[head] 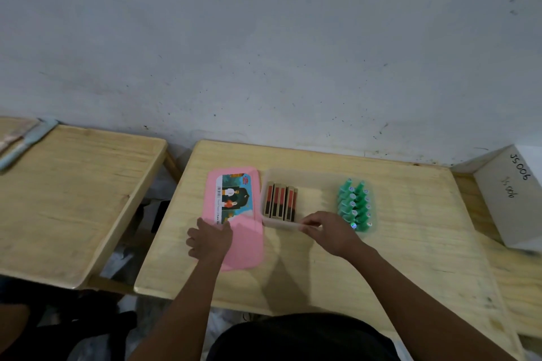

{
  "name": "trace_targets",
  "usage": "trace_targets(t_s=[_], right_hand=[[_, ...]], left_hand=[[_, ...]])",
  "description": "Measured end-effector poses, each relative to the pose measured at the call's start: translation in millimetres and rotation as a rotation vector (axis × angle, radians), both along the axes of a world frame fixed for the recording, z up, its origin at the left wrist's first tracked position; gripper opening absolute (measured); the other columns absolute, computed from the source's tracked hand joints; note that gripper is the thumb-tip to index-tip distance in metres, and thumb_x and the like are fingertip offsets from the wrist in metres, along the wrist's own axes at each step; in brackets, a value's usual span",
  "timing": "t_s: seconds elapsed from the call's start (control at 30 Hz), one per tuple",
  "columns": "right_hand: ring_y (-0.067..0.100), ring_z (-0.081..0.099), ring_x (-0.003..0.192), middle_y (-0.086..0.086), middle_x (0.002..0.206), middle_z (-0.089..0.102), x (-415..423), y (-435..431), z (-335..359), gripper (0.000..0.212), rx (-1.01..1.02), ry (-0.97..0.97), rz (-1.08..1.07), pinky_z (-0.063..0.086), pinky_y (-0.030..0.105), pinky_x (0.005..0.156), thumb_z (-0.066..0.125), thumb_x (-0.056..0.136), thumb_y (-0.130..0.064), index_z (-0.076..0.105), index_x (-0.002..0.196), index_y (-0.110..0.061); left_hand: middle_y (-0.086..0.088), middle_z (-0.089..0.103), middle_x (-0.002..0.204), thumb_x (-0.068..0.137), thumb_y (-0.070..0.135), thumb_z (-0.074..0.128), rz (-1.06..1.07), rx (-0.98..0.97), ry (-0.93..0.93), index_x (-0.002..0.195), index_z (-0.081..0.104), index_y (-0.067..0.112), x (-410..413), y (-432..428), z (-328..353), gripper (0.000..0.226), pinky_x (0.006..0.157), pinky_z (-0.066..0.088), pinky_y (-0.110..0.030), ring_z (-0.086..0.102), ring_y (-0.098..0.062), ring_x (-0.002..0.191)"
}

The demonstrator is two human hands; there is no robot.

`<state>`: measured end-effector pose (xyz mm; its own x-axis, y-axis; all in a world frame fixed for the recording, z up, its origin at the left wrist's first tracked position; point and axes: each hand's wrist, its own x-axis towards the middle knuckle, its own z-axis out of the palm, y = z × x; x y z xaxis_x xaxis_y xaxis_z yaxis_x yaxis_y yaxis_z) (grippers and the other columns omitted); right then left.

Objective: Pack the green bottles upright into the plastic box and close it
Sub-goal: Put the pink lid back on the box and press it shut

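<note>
left hand flat on pink lid, left of plastic box, likely parking it | box holds dark cartons, lid off | right hand pinching box near rim, probably steadying | green bottles clustered upright just right of box, unpacked

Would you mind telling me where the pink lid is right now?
The pink lid lies flat on the table, just left of the clear plastic box, with the left hand resting on its near-left edge.
</note>
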<state>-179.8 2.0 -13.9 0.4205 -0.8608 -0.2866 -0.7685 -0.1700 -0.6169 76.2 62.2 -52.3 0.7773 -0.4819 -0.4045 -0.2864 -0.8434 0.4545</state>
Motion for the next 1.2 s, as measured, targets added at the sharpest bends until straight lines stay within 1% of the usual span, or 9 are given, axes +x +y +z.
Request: trace_targets(t_s=[0.2, 0.33, 0.47, 0.53, 0.63, 0.73, 0.9, 1.03, 1.2], right_hand=[[0.01, 0.062, 0.098, -0.007, 0.107, 0.07, 0, 5, 4, 0.026, -0.02, 0.012, -0.008, 0.047, 0.028, 0.082, 0.061, 0.091, -0.044, 0.073, 0.105, -0.026], [0.01, 0.063, 0.095, -0.007, 0.104, 0.072, 1, 3, 5, 0.025, 0.04, 0.003, -0.009, 0.051, 0.033, 0.086, 0.06, 0.091, -0.042, 0.074, 0.101, -0.025], [0.007, 0.063, 0.087, -0.001, 0.101, 0.072, 9, 2, 19, 0.022, 0.073, -0.259, -0.296, 0.051, 0.023, 0.082, 0.055, 0.096, -0.024, 0.073, 0.104, -0.014], [0.007, 0.064, 0.087, 0.0, 0.104, 0.071, 13, 4, 31, 0.02, 0.13, -0.428, -0.462, 0.049, 0.019, 0.075, 0.053, 0.097, -0.024, 0.07, 0.105, -0.017], [0.015, 0.063, 0.101, 0.001, 0.114, 0.065, 18, 7, 49, 0.02, 0.345, -0.706, -0.652, 0.052, 0.033, 0.084, 0.053, 0.097, -0.034, 0.062, 0.111, -0.023], [0.022, 0.061, 0.108, 0.005, 0.115, 0.063, 19, 8, 68, 0.028, 0.659, -1.08, -0.721, 0.051, 0.041, 0.09, 0.054, 0.096, -0.038, 0.055, 0.119, -0.023], [0.026, 0.063, 0.101, 0.015, 0.12, 0.065, 10, 4, 80, 0.03, 0.595, -1.332, -0.753, 0.054, 0.038, 0.085, 0.052, 0.096, -0.011, 0.053, 0.126, -0.006], [0.027, 0.06, 0.088, 0.015, 0.109, 0.066, -17, -1, 79, 0.024, 0.472, -1.24, -0.821, 0.052, 0.038, 0.066, 0.049, 0.098, -0.007, 0.051, 0.122, -0.005], [0.028, 0.062, 0.098, 0.01, 0.111, 0.067, -68, -10, 75, 0.027, 0.4, -0.959, -0.676, 0.049, 0.048, 0.088, 0.046, 0.1, -0.011, 0.055, 0.124, -0.018]], left_hand=[[-0.017, 0.057, 0.118, 0.09, 0.027, 0.051, 0.114, -0.297, 0.179, 0.12, 0.049, 0.005, 9, -1, 21, 0.037, 0.087, 0.052, -0.046, 0.057, -0.037, 0.104], [-0.014, 0.061, 0.107, 0.091, 0.022, 0.051, -0.041, -0.435, 0.1, 0.107, 0.053, 0.007, 3, -13, 61, 0.023, 0.082, 0.05, -0.037, 0.059, -0.033, 0.096], [-0.003, 0.061, 0.09, 0.093, 0.03, 0.05, -0.194, -0.605, -0.125, 0.092, 0.05, 0.016, -8, -23, 109, 0.014, 0.069, 0.057, -0.041, 0.062, -0.025, 0.08], [0.002, 0.059, 0.091, 0.094, 0.031, 0.05, -0.155, -0.768, -0.114, 0.093, 0.049, 0.017, -19, -27, 135, 0.014, 0.067, 0.057, -0.036, 0.061, -0.019, 0.082], [0.004, 0.058, 0.095, 0.094, 0.028, 0.052, -0.1, -0.958, -0.006, 0.096, 0.05, 0.017, -37, -35, 164, 0.011, 0.066, 0.05, -0.021, 0.058, -0.007, 0.084], [-0.001, 0.062, 0.096, 0.094, 0.026, 0.055, -0.059, -1.004, 0.212, 0.097, 0.051, 0.016, -54, -44, 170, 0.011, 0.066, 0.05, -0.023, 0.061, -0.011, 0.086], [-0.009, 0.069, 0.1, 0.091, 0.02, 0.06, 0.064, -0.929, 0.8, 0.095, 0.054, 0.013, -81, -48, 147, 0.01, 0.08, 0.056, -0.04, 0.065, -0.023, 0.089], [-0.015, 0.066, 0.108, 0.091, 0.012, 0.057, 0.099, -0.848, 1.097, 0.109, 0.053, 0.006, -80, -48, 130, 0.019, 0.078, 0.05, -0.042, 0.063, -0.026, 0.088], [-0.021, 0.064, 0.117, 0.094, 0.016, 0.051, 0.21, -0.834, 1.069, 0.123, 0.053, 0.0, -53, -60, 111, 0.032, 0.083, 0.052, -0.043, 0.063, -0.034, 0.101]])
